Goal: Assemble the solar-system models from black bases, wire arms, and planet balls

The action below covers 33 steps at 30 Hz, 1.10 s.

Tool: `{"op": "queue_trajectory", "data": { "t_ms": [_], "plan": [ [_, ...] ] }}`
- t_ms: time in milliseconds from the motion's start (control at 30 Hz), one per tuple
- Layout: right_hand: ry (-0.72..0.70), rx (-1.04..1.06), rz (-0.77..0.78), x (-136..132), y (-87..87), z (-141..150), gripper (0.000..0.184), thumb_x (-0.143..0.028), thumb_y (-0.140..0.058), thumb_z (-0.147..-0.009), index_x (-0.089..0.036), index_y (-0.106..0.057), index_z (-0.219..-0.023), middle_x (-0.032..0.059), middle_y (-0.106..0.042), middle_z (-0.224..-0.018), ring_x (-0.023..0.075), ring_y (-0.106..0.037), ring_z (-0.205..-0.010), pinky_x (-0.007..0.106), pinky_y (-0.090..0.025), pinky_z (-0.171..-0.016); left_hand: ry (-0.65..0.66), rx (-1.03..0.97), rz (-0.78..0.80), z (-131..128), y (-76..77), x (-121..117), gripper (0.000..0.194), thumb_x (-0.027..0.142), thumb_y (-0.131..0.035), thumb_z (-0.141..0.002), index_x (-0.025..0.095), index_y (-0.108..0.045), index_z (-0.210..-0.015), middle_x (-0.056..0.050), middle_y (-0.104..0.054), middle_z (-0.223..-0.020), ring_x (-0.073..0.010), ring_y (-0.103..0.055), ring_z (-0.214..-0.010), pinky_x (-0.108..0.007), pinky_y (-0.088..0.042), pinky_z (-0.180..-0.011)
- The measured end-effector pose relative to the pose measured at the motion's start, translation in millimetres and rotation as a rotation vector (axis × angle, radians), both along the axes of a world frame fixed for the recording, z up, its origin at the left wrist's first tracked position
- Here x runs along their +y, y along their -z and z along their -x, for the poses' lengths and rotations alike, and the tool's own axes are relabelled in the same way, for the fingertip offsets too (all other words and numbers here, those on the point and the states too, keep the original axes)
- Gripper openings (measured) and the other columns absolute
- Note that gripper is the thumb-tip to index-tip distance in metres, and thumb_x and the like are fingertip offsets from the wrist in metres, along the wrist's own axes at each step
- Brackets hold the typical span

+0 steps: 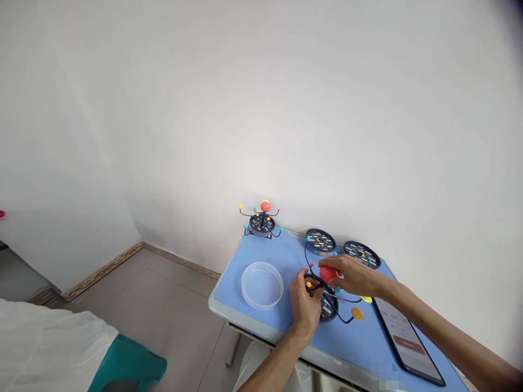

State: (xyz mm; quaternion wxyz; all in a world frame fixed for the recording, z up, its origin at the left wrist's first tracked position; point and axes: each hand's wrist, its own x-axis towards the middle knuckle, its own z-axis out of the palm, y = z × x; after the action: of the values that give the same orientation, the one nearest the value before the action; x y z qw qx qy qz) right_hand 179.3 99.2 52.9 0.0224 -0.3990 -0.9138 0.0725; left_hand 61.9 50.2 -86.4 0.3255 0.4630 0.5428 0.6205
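Solar-system model of black plastic [329,308] — one, at the centre of the clock used here, lying between the two hands with its round printed base on the table. Right hand [347,274]: from two o'clock, fingers and thumb closed on the glossy red ball [327,273] above the base. Left hand [305,305]: at nine o'clock, fingers curled by the base and thin black arms; cannot tell whether it grips, contact being partly hidden. Red ball lies between one and two o'clock from the left hand; right hand the nearer, already on it. Arm spread runs longest from eleven o'clock, blue bead [308,239], to four, flat-looking orange bead [357,313].

Surroundings — clear round plastic dish [262,287], nine o'clock; second model with coloured beads [265,207], between ten and eleven; black printed disc [321,239], twelve; matching disc [362,255], between one and two; black smartphone [411,340], four; pale-blue tabletop [232,277] beneath all.
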Motion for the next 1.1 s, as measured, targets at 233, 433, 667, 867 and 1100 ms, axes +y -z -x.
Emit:
{"op": "queue_trajectory", "data": {
  "t_ms": [233, 433, 667, 867, 1100],
  "plan": [
    [0.015, -0.012, 0.079, 1.5, -2.8, 3.1, 0.019, -0.019, -0.055, -0.072, -0.021, -0.065, -0.088, 0.0021, -0.063, -0.076, 0.018, -0.052, -0.066, 0.027, -0.038, -0.062, 0.015, -0.024, 0.031, -0.8, -0.7, 5.2, 0.04, 0.0, -0.069, -0.069, 0.021, -0.063, -0.102, 0.0, -0.07, -0.085, -0.0208, -0.064, -0.086, -0.034, -0.048, -0.084],
    [0.056, -0.04, 0.076, 0.0, -2.7, 5.3, 0.01, -0.021, -0.055, -0.072, -0.022, -0.061, -0.08, -0.0011, -0.057, -0.067, 0.0157, -0.047, -0.06, 0.026, -0.034, -0.058, 0.001, -0.003, 0.037, -1.4, 0.1, 7.6, 0.035, -0.002, -0.068, -0.068, 0.022, -0.063, -0.094, 0.0, -0.068, -0.084, -0.0208, -0.063, -0.087, -0.033, -0.047, -0.082],
    [0.151, -0.098, 0.003, -1.5, 2.4, 12.7, 0.009, -0.026, -0.056, -0.073, -0.021, -0.054, -0.066, 0.0005, -0.054, -0.061, 0.0163, -0.049, -0.059, 0.027, -0.03, -0.055, -0.005, 0.032, 0.018, -1.7, 1.0, 7.3, 0.026, 0.002, -0.068, -0.072, 0.022, -0.064, -0.089, 0.0, -0.068, -0.084, -0.0205, -0.062, -0.087, -0.033, -0.046, -0.081],
    [0.211, -0.129, -0.022, -3.1, 6.8, 18.4, 0.015, -0.029, -0.057, -0.075, -0.02, -0.055, -0.065, 0.0046, -0.059, -0.065, 0.018, -0.054, -0.062, 0.027, -0.029, -0.055, -0.008, 0.047, 0.021, -0.4, -0.1, 6.1, 0.024, 0.004, -0.069, -0.073, 0.022, -0.065, -0.089, -0.001, -0.069, -0.083, -0.0217, -0.062, -0.087, -0.033, -0.045, -0.08],
    [0.22, -0.179, -0.015, -3.8, 5.2, 17.2, 0.02, -0.032, -0.058, -0.081, -0.02, -0.055, -0.065, 0.0034, -0.058, -0.063, 0.0174, -0.055, -0.06, 0.027, -0.025, -0.052, -0.005, 0.037, 0.017, -1.2, 4.5, 8.8, 0.025, 0.005, -0.07, -0.072, 0.022, -0.065, -0.091, -0.001, -0.07, -0.085, -0.0214, -0.063, -0.086, -0.033, -0.046, -0.08]
  ]
}}
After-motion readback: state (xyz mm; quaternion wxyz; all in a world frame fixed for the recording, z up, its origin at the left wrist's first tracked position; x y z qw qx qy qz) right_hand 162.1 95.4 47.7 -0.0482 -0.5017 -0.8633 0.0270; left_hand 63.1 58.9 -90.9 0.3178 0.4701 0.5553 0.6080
